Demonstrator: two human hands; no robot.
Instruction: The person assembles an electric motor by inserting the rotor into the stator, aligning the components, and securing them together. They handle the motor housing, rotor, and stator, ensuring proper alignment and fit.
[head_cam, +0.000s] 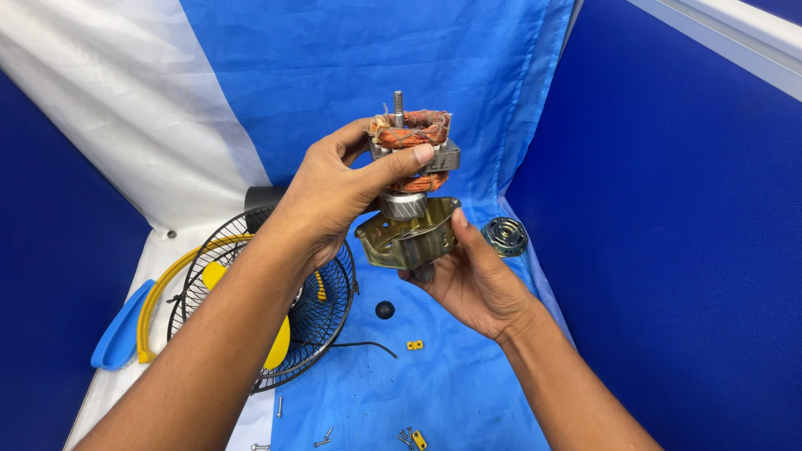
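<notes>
Standing upright, motor (pixel 409 179), shaft up, seemingly vertical

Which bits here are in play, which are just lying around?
In hand: left hand on copper-wound stator; right hand under brass-coloured bracket.
Lying about: fan grille, round metal cover, black knob, loose screws, blue blade.
</notes>
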